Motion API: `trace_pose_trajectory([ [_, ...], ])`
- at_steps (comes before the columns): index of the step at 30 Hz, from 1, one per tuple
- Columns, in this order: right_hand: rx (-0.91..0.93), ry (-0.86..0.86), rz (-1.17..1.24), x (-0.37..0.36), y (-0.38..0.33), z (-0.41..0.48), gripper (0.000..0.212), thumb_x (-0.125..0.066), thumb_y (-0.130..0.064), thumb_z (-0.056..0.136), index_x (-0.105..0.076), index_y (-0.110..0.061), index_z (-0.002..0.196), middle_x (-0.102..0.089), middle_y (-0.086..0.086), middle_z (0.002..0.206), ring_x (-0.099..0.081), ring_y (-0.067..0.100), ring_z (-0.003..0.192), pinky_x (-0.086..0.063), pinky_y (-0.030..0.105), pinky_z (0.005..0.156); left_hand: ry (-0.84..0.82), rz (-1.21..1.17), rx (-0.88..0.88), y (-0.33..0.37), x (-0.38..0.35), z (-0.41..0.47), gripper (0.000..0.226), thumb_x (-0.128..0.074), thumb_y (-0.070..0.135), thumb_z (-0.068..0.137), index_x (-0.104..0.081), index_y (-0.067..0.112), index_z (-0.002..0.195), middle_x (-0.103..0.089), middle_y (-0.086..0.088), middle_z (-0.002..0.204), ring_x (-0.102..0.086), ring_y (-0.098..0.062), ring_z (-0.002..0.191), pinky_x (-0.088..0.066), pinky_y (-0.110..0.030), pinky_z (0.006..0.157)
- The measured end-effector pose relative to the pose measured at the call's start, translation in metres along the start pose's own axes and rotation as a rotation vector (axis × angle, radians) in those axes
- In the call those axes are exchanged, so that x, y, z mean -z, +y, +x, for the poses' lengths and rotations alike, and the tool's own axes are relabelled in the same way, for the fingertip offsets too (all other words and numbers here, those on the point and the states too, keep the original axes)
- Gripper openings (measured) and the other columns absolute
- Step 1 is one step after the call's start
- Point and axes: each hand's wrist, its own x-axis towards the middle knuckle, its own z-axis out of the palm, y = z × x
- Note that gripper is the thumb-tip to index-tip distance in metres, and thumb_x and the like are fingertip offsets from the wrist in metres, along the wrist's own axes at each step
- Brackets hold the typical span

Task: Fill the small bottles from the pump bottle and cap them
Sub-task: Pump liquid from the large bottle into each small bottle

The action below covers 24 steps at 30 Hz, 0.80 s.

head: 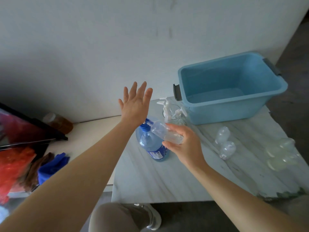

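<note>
One small clear plastic bottle (164, 133), gripped by the right hand (184, 145), meets the spout of the blue pump bottle (151, 145); the left hand (135, 107), fingers (134, 88) spread, covers its pump. Filling step, I judge; press steadily next.

Head-worn wide camera looks forward and down, close above the table (150, 180).

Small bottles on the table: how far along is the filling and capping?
Done: nothing clearly; the blue tub looks empty. In hand: the right hand holds a small bottle at the spout of the pump bottle, with the left hand palm-down over the pump. Left: two clear bottles lie nearby, and white pump caps wait by the tub.
</note>
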Motion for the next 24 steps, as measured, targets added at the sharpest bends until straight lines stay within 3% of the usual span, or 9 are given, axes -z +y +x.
trace_pose_trajectory([
  [19,-0.069,-0.052,0.028,-0.002,0.014,-0.002,0.050,-0.077,-0.005,0.066,-0.066,-0.035,0.105,-0.068,-0.014,0.104,-0.060,-0.001,0.097,-0.039,0.003,0.081,-0.039,-0.012,0.013,-0.011,-0.022,-0.002,0.060,-0.011,0.063,0.093,-0.023,0.040,0.148,-0.012,0.008,0.160,0.006,-0.018,0.148,0.002,-0.050,0.117],
  [24,-0.061,-0.039,-0.010,0.000,0.009,-0.001,0.055,-0.078,-0.007,0.066,-0.059,-0.048,0.098,-0.065,-0.019,0.100,-0.059,0.001,0.097,-0.038,0.003,0.082,-0.059,0.059,-0.012,-0.008,-0.017,-0.003,0.061,-0.010,0.063,0.093,-0.017,0.040,0.149,-0.006,0.007,0.161,0.011,-0.020,0.147,0.005,-0.051,0.116],
])
